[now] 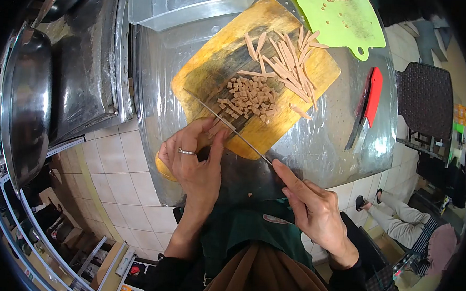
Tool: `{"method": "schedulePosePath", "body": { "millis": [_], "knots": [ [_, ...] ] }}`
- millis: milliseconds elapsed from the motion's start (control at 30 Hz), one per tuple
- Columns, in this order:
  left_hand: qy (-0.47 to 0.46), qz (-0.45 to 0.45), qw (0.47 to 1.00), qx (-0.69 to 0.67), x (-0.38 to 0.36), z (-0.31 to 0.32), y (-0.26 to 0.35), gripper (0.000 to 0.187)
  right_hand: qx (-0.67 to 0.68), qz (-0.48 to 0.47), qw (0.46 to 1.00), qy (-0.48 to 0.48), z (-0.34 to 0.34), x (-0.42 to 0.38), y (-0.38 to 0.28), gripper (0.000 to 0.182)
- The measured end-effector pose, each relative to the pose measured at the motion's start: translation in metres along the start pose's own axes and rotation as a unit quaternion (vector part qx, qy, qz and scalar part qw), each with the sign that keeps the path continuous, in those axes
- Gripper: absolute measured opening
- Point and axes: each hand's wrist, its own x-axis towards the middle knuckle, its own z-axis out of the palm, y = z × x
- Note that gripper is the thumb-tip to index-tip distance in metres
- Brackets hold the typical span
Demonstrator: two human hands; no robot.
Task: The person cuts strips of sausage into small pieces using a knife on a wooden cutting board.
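Note:
On the wooden cutting board [206, 54] lies a heap of small brown cubes [249, 96], with long brown strips [290, 59] behind and to the right of it. My left hand [195, 156], with a ring on one finger, pinches a few short strips [218, 129] at the board's near edge. My right hand [314, 205] is closed on a knife, its handle hidden in the fingers. The thin knife blade [229, 125] runs slantwise across the board, between the cubes and my left fingertips.
A clear plastic container [192, 19] stands behind the board. A green cutting mat [363, 26] with brown crumbs lies at the back right. A red-handled knife [371, 100] rests on the metal table [322, 155]. A seated person's legs [397, 222] show at the right.

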Motion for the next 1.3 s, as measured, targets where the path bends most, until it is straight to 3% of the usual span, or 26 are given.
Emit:
{"method": "schedulePosePath", "body": {
  "millis": [467,667,867,1100,1300],
  "knots": [
    [0.016,0.048,0.999,0.018,0.002,0.0,-0.001,0.027,-0.02,0.011,1.0,-0.014,0.002,0.0,-0.001,0.064],
    [0.019,0.045,0.999,0.023,0.001,0.001,-0.001,0.027,-0.09,-0.007,0.996,-0.016,0.009,0.012,0.001,0.068],
    [-0.002,0.028,0.999,0.016,0.002,-0.002,0.003,0.026,0.008,-0.029,0.999,0.029,0.013,0.028,0.01,0.064],
    [0.007,0.027,0.999,-0.038,0.001,-0.006,0.001,0.033,0.012,-0.015,0.999,0.028,0.002,0.011,0.003,0.062],
    [0.013,0.03,0.999,0.01,-0.002,-0.011,-0.004,0.035,-0.006,-0.014,1.0,0.012,0.004,-0.001,-0.002,0.064]
  ]
}}
